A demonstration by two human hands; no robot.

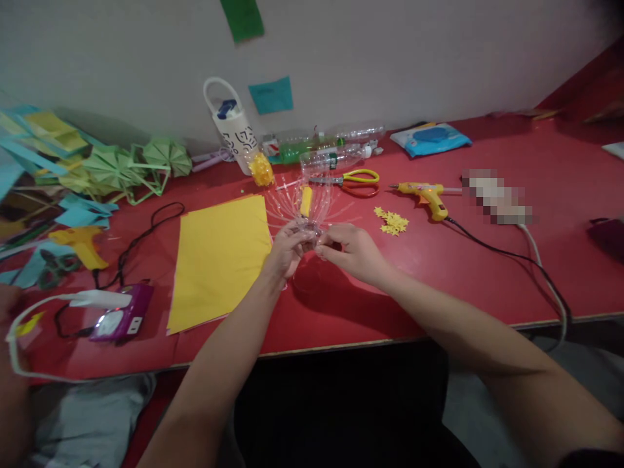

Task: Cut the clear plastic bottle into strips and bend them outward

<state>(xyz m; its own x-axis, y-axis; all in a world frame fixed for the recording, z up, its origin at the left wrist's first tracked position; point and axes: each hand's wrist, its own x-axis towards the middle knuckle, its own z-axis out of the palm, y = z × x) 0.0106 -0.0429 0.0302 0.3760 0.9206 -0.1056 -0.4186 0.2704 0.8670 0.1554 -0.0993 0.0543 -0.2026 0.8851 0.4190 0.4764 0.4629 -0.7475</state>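
A clear plastic bottle cut into thin strips (319, 195) fans out above my hands, its strips spreading away from me. My left hand (288, 247) is closed around its gathered base. Fingers and thumb of my right hand (353, 247) pinch the right side of the same base. A small yellow piece (306, 201) shows among the strips; I cannot tell whether it is inside or behind them. Just beyond lie scissors (358, 182) with yellow and red handles. To the right is a small pile of yellow paper stars (392, 221).
Yellow paper sheets (219, 260) lie left of my hands. Plastic bottles (336, 158) and a white tumbler (236, 140) line the wall. A corded yellow glue gun (426, 195) is at right, another glue gun (80, 244) at left near a purple power box (121, 315). A person's arm (12, 364) shows far left.
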